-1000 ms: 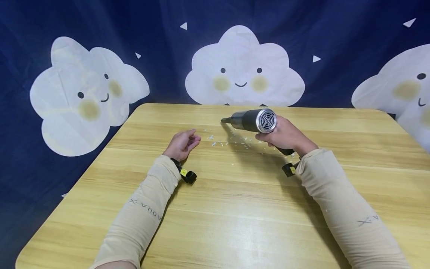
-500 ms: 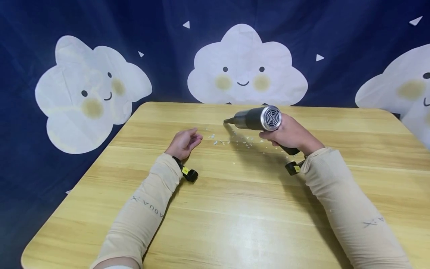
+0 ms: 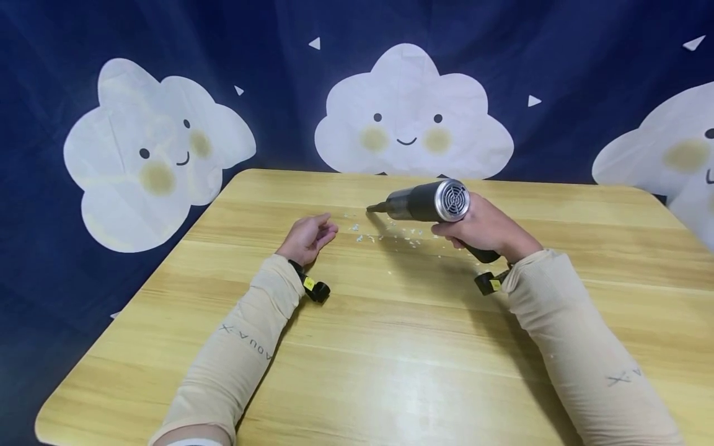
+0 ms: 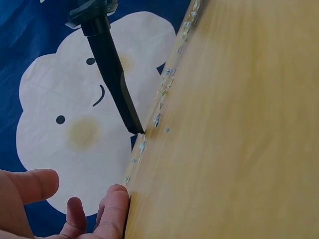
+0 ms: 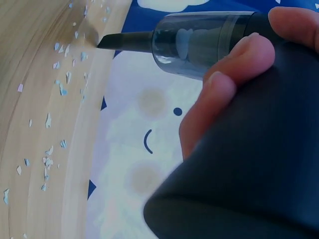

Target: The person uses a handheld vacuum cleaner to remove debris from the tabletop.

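- A person's right hand (image 3: 485, 229) grasps the black handle (image 5: 249, 149) of a pistol-shaped, black and silver handheld vacuum cleaner (image 3: 426, 202), its fingers (image 5: 214, 94) curled round it.
- The vacuum cleaner is held above the far half of a light, wood-grained desk (image 3: 357, 347), its body pointing to the left and its round silver vent (image 3: 452, 200) facing the person.
- At its front, a smoky, see-through cylindrical chamber (image 5: 187, 42) leads to a narrow, flat black nozzle (image 4: 117, 79).
- The slanted nozzle tip is down close to the desk, beside small scraps; whether it touches the wood, I cannot tell.
- Those thin white and pale blue scraps (image 5: 63, 90) lie scattered between the hands, some under the vacuum cleaner, some near the left fingertips.
- The left hand (image 3: 305, 240) is low at the desk, side-on, its fingers released and loosely bent, thumb apart, grasping nothing.
- Beige fabric sleeves (image 3: 234, 341) cover both forearms; a small black wrist camera (image 3: 319, 292) sits by each hand.
- Behind the desk hangs a dark blue cloth backdrop (image 3: 279, 93) with white smiling clouds (image 3: 406, 127).
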Demonstrator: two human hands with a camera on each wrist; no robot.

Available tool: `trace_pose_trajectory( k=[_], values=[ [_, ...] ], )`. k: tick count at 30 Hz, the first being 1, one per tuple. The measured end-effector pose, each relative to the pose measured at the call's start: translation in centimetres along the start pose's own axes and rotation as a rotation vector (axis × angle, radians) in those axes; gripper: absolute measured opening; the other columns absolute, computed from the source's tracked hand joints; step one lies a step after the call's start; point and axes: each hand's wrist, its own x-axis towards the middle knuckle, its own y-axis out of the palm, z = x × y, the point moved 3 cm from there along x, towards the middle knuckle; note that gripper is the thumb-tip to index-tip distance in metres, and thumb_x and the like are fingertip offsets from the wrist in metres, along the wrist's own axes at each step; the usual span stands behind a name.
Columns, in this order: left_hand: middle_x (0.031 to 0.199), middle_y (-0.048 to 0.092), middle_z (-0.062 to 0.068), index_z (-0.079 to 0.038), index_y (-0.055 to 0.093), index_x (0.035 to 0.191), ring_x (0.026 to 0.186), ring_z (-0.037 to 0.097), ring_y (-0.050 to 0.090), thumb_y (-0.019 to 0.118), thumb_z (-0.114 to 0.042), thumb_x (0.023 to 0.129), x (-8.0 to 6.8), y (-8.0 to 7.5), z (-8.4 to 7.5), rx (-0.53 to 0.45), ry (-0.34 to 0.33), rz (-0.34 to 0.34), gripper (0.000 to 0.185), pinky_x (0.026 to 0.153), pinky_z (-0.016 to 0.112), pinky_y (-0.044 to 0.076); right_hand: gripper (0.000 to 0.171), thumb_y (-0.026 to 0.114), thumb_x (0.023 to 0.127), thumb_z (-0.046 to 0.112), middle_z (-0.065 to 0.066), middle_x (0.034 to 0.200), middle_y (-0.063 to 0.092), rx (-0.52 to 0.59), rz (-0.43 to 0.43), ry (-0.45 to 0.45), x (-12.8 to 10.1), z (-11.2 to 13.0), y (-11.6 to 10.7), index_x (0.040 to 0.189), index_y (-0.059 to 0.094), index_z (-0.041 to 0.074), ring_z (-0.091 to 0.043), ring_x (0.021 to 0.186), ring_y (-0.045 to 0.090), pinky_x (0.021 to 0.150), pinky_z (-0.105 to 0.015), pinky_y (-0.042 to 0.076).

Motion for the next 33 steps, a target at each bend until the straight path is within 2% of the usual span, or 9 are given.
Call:
trace_pose_trajectory(
  k=[4, 10, 22, 28, 33],
  values=[
    [0.108, 0.053, 0.011, 0.004, 0.046, 0.133, 0.103, 0.019, 0.057, 0.052, -0.016, 0.101, -0.1, -0.1, 0.0, -0.005, -0.007, -0.005, 0.038, 0.092, 0.022, 0.048, 0.039, 0.072, 0.082, 0.006, -0.008, 0.058, 0.054, -0.016, 0.006, 0.011, -0.1, 0.1, 0.2, 0.115, 0.056, -0.004, -0.02, 0.048, 0.052, 0.055, -0.032, 0.047],
    [0.11, 0.054, 0.012, 0.004, 0.046, 0.135, 0.106, 0.02, 0.057, 0.052, -0.016, 0.101, -0.1, -0.1, -0.1, -0.005, 0.003, 0.0, 0.039, 0.093, 0.022, 0.047, 0.04, 0.073, 0.082, 0.01, -0.007, 0.058, 0.055, -0.032, 0.006, 0.024, 0.0, 0.2, 0.4, 0.116, 0.057, -0.003, -0.022, 0.05, 0.053, 0.056, -0.031, 0.047],
    [0.106, 0.055, 0.011, 0.005, 0.046, 0.135, 0.1, 0.018, 0.057, 0.051, -0.016, 0.102, -0.2, -0.2, -0.1, 0.03, 0.014, 0.017, 0.04, 0.092, 0.022, 0.047, 0.034, 0.074, 0.082, 0.011, -0.007, 0.057, 0.055, -0.055, 0.017, 0.014, 0.0, 0.5, 1.0, 0.109, 0.059, -0.005, -0.021, 0.048, 0.053, 0.052, -0.031, 0.046],
    [0.109, 0.054, 0.011, 0.005, 0.047, 0.134, 0.103, 0.019, 0.056, 0.052, -0.017, 0.102, -0.2, -0.3, 0.0, 0.023, 0.011, 0.018, 0.039, 0.092, 0.021, 0.047, 0.04, 0.074, 0.082, 0.01, -0.008, 0.06, 0.056, -0.04, 0.026, 0.011, 0.1, 0.5, 1.3, 0.115, 0.057, -0.004, -0.019, 0.049, 0.054, 0.052, -0.031, 0.047],
    [0.109, 0.054, 0.011, 0.004, 0.047, 0.134, 0.103, 0.018, 0.056, 0.052, -0.017, 0.102, -0.1, -0.2, 0.0, 0.017, 0.013, 0.019, 0.038, 0.092, 0.022, 0.047, 0.045, 0.074, 0.082, 0.012, -0.008, 0.06, 0.057, -0.039, 0.032, 0.018, 0.1, 0.4, 1.3, 0.12, 0.056, -0.004, -0.024, 0.051, 0.056, 0.053, -0.032, 0.048]
  ],
)
